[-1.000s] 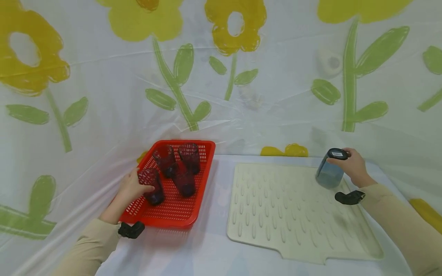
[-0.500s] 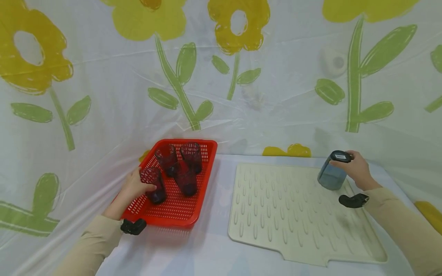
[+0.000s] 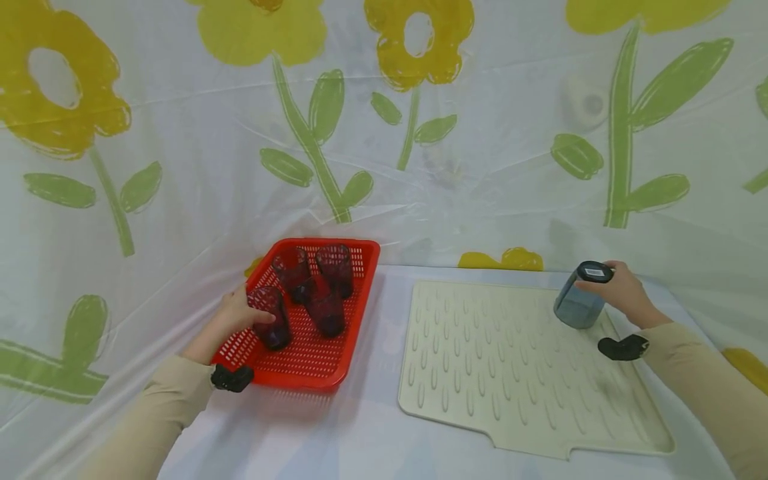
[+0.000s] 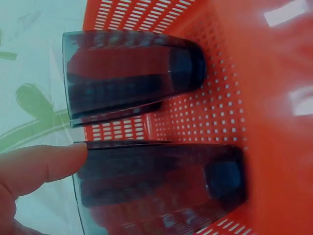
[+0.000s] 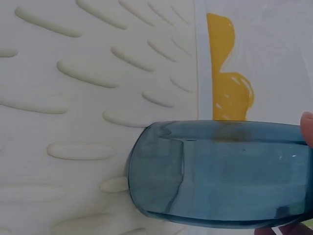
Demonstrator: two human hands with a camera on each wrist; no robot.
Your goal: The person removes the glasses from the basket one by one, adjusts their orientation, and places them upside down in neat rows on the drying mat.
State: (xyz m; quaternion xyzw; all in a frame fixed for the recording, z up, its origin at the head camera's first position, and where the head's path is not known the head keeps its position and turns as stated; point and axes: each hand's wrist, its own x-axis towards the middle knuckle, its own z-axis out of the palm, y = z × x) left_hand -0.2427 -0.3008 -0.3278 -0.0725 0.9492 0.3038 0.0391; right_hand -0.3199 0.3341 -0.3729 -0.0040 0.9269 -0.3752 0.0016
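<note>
No word, number or brand can be read. A small white label (image 3: 595, 272) sits on the dark upper end of the blue glass (image 3: 577, 307) that the right hand (image 3: 627, 297) holds; in the head view its faint dark marks are too small to make out, and whether they are letters, digits or a barcode cannot be told.

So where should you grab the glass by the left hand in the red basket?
Probably near its wide open rim, from above on the left. The glass narrows toward its base, which is down in the basket, so the rim sits highest. The other glasses are behind it and to its right. The left hand grips it there.
</note>
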